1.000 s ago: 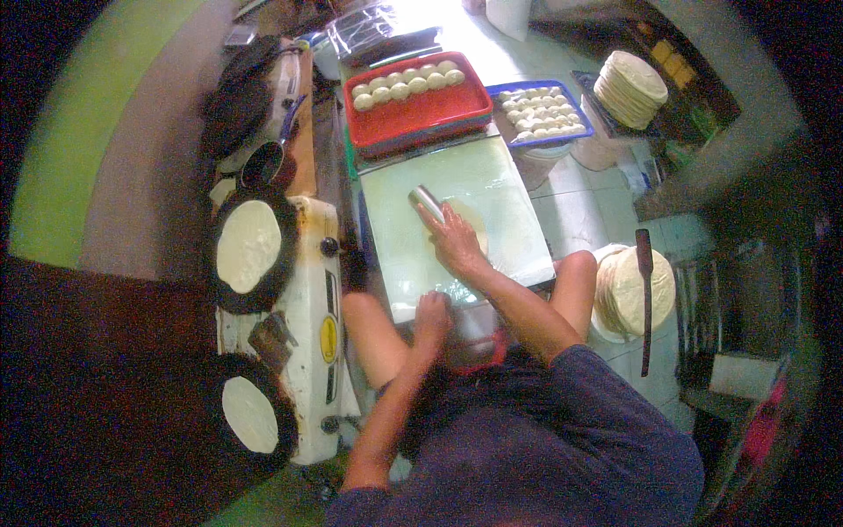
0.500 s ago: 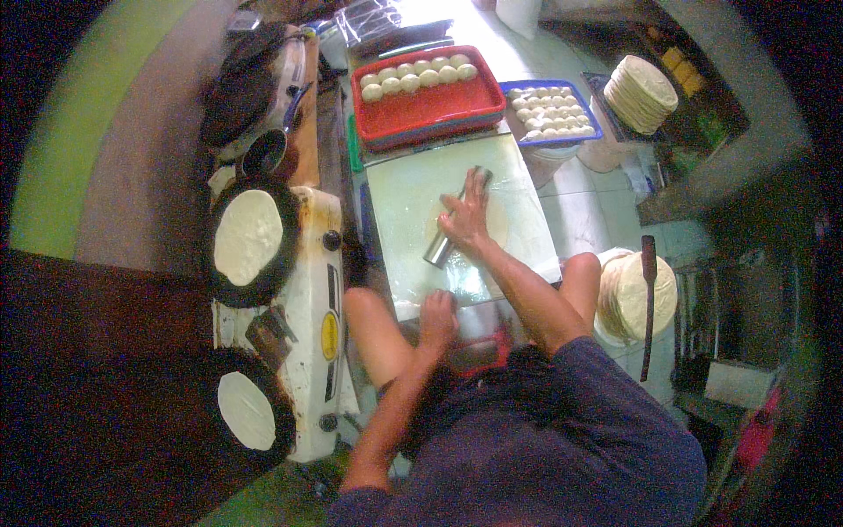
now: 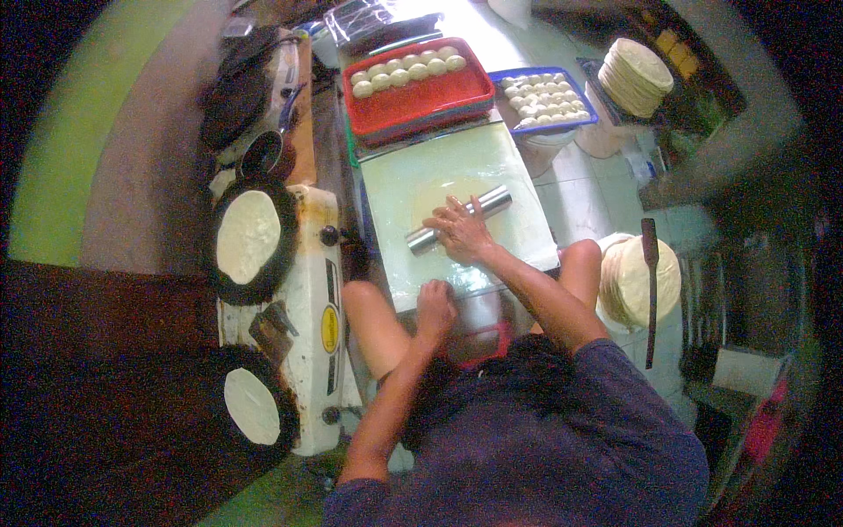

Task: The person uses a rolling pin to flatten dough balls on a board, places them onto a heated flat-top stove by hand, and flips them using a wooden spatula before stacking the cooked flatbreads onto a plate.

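Head view: right hand (image 3: 463,233) flat, fingers spread, palm pressing on metal rolling pin (image 3: 458,217), not gripping it. Pin lies diagonal on pale green board (image 3: 518,167), over thin dough sheet (image 3: 439,195). Left hand (image 3: 435,305) curled at board's near edge; grip can't tell. Red tray (image 3: 479,81) w/ dough balls behind board, blue tray (image 3: 584,97) to its right. Stove (image 3: 314,290) at left w/ two flatbreads on pans. Stack of flatbreads (image 3: 625,279) beside right knee.
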### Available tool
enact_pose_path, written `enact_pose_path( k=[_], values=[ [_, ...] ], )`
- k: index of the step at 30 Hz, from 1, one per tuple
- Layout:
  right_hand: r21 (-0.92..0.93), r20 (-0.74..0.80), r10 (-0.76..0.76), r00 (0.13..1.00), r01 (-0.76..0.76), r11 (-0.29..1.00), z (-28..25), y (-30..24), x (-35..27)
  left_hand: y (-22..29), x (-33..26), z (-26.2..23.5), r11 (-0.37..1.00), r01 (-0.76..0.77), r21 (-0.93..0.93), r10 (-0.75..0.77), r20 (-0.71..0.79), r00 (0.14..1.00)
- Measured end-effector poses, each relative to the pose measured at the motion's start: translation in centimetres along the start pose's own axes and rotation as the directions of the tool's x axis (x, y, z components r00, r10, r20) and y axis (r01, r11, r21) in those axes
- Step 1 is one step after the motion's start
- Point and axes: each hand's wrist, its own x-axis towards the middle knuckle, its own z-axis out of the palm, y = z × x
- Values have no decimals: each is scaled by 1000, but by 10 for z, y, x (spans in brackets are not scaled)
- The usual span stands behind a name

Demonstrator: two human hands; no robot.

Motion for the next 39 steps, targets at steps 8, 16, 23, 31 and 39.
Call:
enact_pose_path(
  k=[8,16,23,31,39],
  values=[
    [45,27,142,989,-143,989,-18,18,-10,-1,5,-5,999,-34,-16,35,26,999],
    [-158,-156,10,988,-35,987,-1,34,8,-3,2,-3,998,-28,-55,31,66,997],
    [-138,-417,-86,905,30,990,16,58,69,-13,16,-16,999,6,-36,6,317,948],
    [247,-698,254,670,-108,963,-86,135,1,2,131,-6,869,-437,232,335,374,865],
    [139,-462,855,236,-933,333,-114,205,-413,-14,180,28,925,-189,328,90,294,951]
  ],
)
